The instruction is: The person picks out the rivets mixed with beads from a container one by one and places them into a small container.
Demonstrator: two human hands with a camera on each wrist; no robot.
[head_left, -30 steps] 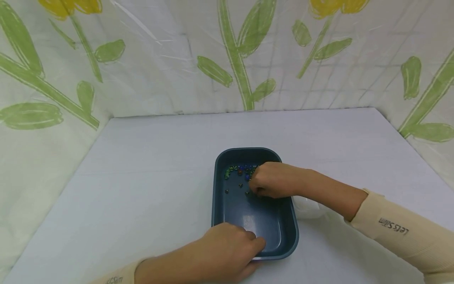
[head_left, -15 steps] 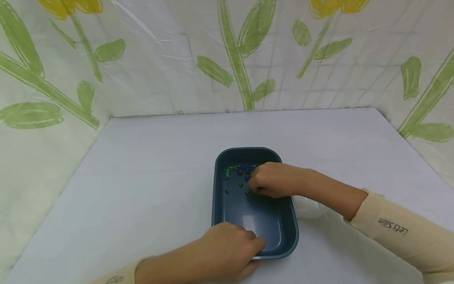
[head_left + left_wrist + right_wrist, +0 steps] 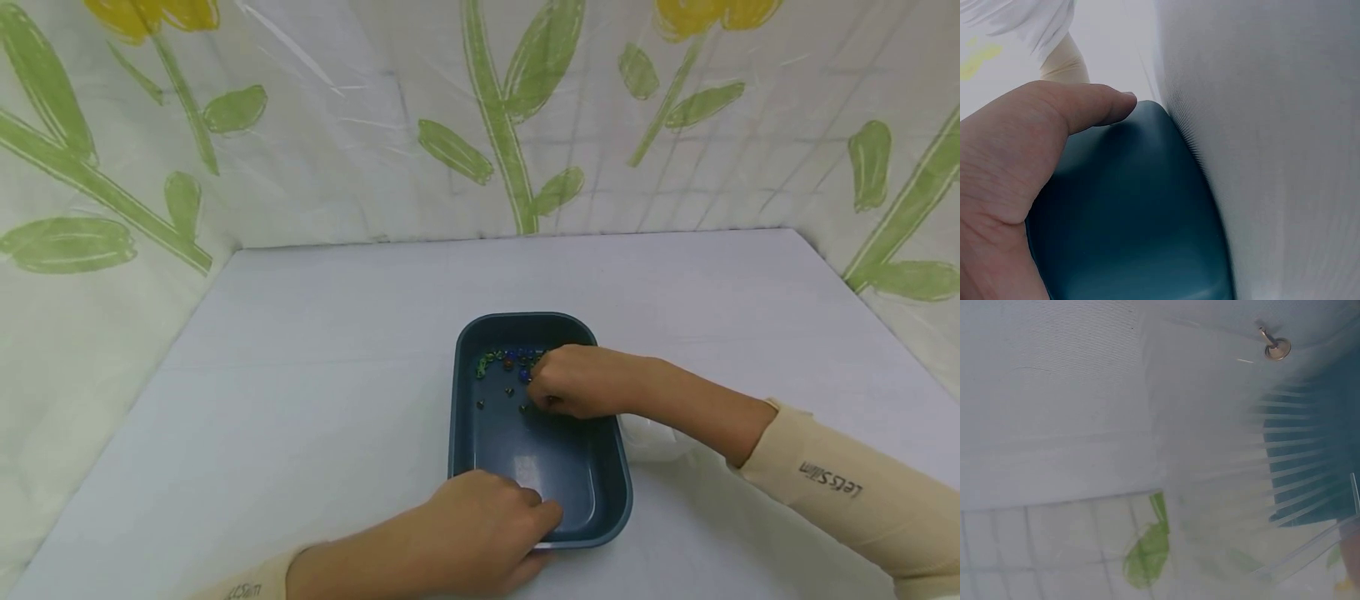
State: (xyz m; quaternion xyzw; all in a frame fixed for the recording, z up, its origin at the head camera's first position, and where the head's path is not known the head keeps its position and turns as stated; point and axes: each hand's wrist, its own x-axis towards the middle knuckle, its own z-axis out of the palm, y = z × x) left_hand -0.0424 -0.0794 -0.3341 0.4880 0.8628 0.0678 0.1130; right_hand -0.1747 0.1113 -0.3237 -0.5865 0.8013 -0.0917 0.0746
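A dark teal rectangular tray (image 3: 536, 454) lies lengthwise before me. My left hand (image 3: 472, 529) grips its near left corner, and in the left wrist view the thumb lies along the tray's edge. My right hand (image 3: 581, 381) reaches over the right rim into the tray with curled fingers; its fingertips are hidden, so whether they pinch anything does not show. Left of it, near the far end, sit several small shiny beads or marbles, among them green ones (image 3: 481, 368), a blue one (image 3: 524, 376) and a reddish-brown one (image 3: 508, 364). Closer lie small brass-coloured tack-like pieces (image 3: 509, 391).
A clear plastic container (image 3: 651, 439) stands right of the tray, partly under the right forearm. Through its ribbed wall in the right wrist view appears a metal tack (image 3: 1277, 348) with a round head. White cloth (image 3: 315, 400) covers the table; a flower-painted curtain hangs behind.
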